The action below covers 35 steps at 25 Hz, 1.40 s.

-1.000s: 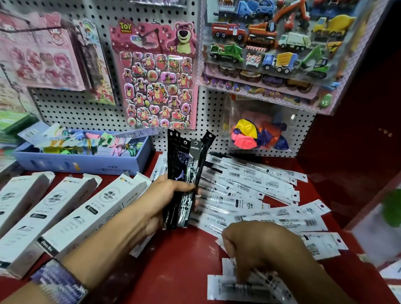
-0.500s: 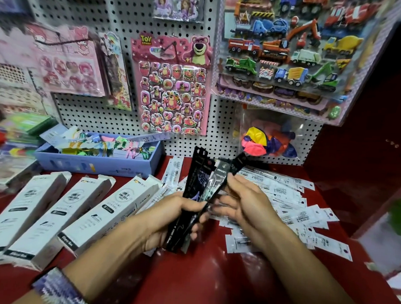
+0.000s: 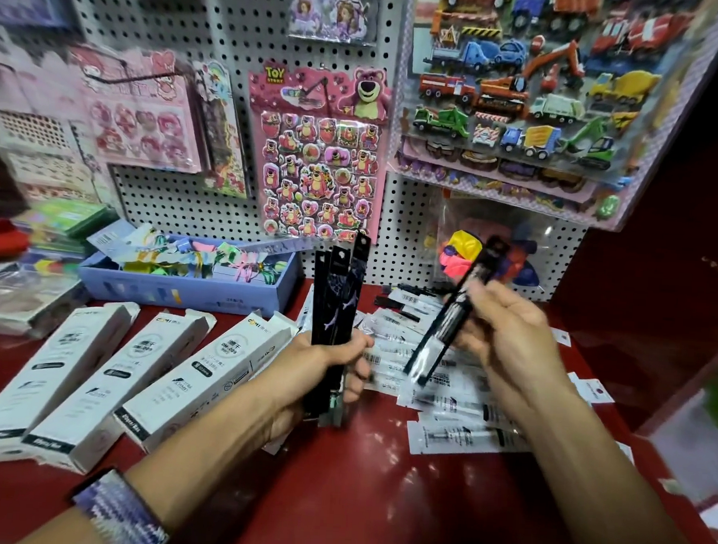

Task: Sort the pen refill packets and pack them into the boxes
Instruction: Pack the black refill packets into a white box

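My left hand (image 3: 331, 364) grips a bundle of black refill packets (image 3: 339, 295), held upright above the red table (image 3: 337, 499). To its right, my right hand (image 3: 507, 338) pinches a single black-topped refill packet (image 3: 455, 314), tilted and blurred, apart from the bundle. Beneath the right hand lies a loose pile of white refill packets (image 3: 446, 401). Three long white boxes (image 3: 202, 371) lie side by side at the left with their far flaps open.
A blue tray (image 3: 190, 292) of colourful items stands behind the boxes. A pegboard (image 3: 241, 99) with hanging sticker sheets and a bag of balloons (image 3: 487, 249) rises at the table's back. A dark red wall (image 3: 660, 287) closes the right side.
My right hand left the white pile, came up to the bundle in my left hand, and now holds one black-topped packet drawn away to the right.
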Each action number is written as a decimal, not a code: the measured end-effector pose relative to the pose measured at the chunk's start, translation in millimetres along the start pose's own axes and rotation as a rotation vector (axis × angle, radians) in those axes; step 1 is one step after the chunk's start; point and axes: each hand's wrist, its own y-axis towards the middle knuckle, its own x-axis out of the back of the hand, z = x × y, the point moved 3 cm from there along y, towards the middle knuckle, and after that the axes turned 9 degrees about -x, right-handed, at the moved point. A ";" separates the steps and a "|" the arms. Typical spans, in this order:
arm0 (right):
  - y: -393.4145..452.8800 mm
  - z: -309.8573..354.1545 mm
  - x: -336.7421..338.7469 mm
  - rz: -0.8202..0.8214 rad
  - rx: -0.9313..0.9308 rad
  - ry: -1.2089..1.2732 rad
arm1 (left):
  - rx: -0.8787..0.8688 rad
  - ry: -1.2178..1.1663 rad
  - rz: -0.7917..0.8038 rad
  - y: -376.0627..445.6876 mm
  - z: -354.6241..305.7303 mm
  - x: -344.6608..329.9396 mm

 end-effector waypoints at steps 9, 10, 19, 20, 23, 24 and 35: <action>-7.4 -40.5 -35.5 0.187 0.052 -0.267 | -0.141 -0.015 0.062 1.2 3.0 -10.1; -8.2 -38.0 -35.9 0.205 0.076 -0.277 | -0.178 -0.013 0.024 2.8 0.5 -8.0; -19.6 -34.5 -48.2 0.354 0.082 -0.331 | -0.473 0.196 0.128 0.6 1.4 -10.7; -19.9 -31.9 -47.5 0.334 0.094 -0.305 | -0.490 0.189 0.098 2.8 1.6 -9.5; -17.2 -30.8 -43.6 0.196 0.088 -0.288 | -0.409 0.292 0.177 6.3 16.7 -6.7; -14.2 -33.4 -40.3 0.143 0.069 -0.321 | -0.337 0.376 0.226 6.0 26.8 -7.0; -17.4 -33.6 -42.9 0.602 0.046 -0.473 | -0.385 0.363 0.330 7.7 11.6 -11.3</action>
